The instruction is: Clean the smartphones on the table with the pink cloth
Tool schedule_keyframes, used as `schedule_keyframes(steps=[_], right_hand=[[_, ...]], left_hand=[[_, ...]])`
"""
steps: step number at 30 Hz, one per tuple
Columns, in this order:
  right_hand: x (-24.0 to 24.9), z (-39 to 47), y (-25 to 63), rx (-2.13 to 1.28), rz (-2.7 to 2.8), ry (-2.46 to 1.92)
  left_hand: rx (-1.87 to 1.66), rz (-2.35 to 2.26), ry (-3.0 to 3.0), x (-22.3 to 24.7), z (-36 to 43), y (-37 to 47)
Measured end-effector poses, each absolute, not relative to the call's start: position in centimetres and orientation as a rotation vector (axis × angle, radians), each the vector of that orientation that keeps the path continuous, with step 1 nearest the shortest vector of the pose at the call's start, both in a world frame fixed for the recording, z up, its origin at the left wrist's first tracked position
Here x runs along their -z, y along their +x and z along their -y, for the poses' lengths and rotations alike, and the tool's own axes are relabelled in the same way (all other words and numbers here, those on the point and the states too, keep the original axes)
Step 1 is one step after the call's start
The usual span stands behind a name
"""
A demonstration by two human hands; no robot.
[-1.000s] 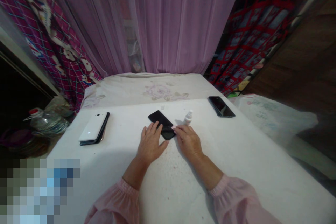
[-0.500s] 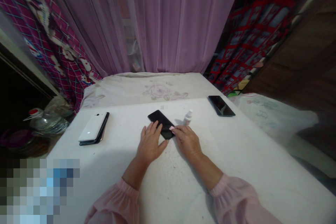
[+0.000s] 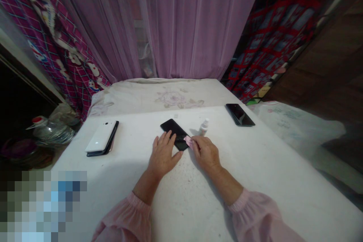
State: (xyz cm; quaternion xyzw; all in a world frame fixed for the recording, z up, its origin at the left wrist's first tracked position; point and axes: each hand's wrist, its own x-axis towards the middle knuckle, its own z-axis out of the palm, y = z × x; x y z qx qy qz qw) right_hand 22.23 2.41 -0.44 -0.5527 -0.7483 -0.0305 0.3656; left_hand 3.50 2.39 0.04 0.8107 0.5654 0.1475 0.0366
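Note:
A black phone [image 3: 171,124] lies at a slant on the white table cover. My left hand [image 3: 163,154] rests on its near left side, fingers apart, fingertips touching the phone and the thumb by its lower end. In my right hand [image 3: 206,154], a small pink piece [image 3: 188,141] is pinched between thumb and fingers at the phone's right edge. What this piece is made of cannot be told. Just behind my right hand stands a small white bottle [image 3: 203,127], upright.
Stacked phones, a white one [image 3: 101,137] on top, lie at the left. Dark phones [image 3: 240,115] lie at the right back. A clear plastic jug [image 3: 51,130] with a red cap is beyond the left edge. Curtains [image 3: 187,26] hang behind the table.
My right hand has shifted slightly to the right, and more of the pink piece shows. My left hand has stayed almost in place on the phone.

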Motion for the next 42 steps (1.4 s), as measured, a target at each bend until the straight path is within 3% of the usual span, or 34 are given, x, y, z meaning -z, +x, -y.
schedule_keyframes(steps=[27,42], right_hand=[[1.2,-3.2,22.4,0.118,1.922,-1.450],[0.8,-2.4,21.2,0.029,2.081,-1.256]], left_hand=[[-0.461,-1.742,2.506,0.1,-2.4,3.4],[-0.444,-1.744,2.506,0.1,-2.5,3.4]])
